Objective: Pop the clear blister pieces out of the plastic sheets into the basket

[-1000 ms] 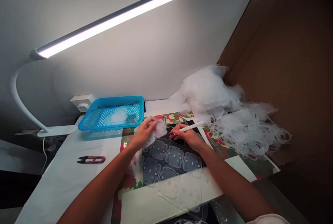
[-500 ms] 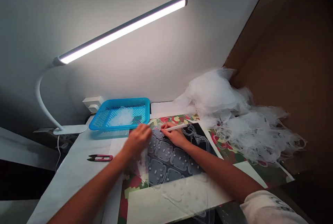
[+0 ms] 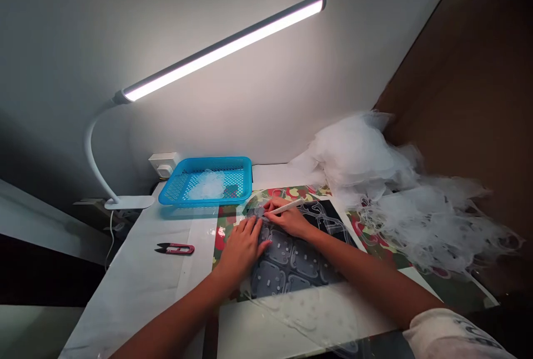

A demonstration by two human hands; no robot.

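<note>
A clear moulded sheet [image 3: 280,247] with rounded panels lies over a dark backing on the table. My right hand [image 3: 289,219] is closed around a slim white pen-like tool [image 3: 287,207], its tip at the sheet's upper left corner. Whether that tool is a pen or a knife does not show. Flat on the sheet's left edge, my left hand [image 3: 245,241] has its fingers stretched out, fingertips close to the tool's tip. Part of the sheet is hidden under both hands.
A blue basket [image 3: 164,195] with clear pieces [image 3: 208,184] stands at the back left. Thread snips [image 3: 175,249] lie left of my left hand. Translucent scraps [image 3: 433,220] are heaped at the right, beside a cardboard panel [image 3: 470,98]. A lit lamp [image 3: 225,50] hangs above.
My left hand has come down from above the sheet's left side and now rests on it. The right hand stays with the tool at the upper corner. The whole view has shifted slightly.
</note>
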